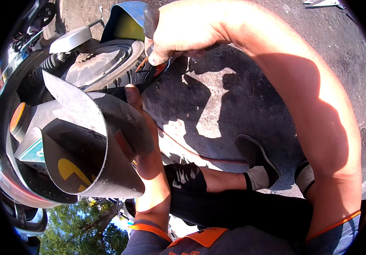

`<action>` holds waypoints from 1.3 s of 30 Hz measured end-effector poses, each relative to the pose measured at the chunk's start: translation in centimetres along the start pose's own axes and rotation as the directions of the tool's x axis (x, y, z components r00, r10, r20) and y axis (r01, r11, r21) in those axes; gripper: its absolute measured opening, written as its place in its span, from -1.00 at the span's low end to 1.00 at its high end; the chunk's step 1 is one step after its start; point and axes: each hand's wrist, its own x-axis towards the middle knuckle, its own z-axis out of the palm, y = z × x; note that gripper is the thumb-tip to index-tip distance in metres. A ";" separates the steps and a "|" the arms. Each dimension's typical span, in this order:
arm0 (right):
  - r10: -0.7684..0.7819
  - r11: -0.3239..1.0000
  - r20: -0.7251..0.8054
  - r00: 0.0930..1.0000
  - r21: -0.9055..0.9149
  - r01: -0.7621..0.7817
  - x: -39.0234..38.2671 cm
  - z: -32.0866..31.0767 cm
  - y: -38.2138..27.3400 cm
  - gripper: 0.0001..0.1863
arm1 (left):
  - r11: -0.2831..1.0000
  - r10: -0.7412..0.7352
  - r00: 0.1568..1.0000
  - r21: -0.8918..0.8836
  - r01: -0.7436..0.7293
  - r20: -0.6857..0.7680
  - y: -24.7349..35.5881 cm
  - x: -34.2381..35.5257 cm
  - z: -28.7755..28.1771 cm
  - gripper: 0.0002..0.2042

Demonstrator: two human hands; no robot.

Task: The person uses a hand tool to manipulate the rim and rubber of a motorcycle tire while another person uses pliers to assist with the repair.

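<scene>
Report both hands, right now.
Left hand: thumb showing beside a curved grey panel; fingers hidden, grip cannot be told.
Right hand: fingers curled near a blue part; whether it holds anything cannot be told.

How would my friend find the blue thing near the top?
Start at the big, round, dusty grey part near the top left. Just above it, left of the person's right hand, is a curved, open piece. It's blue outside and yellow inside, unlike the plain white part to its left.
</scene>
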 end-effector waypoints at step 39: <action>-0.314 0.909 -0.733 0.604 -0.047 0.415 1.1 25.2 3.6 -0.21 | 0.811 -0.585 0.801 0.073 0.581 0.127 2.3 -0.2 -2.0 -0.12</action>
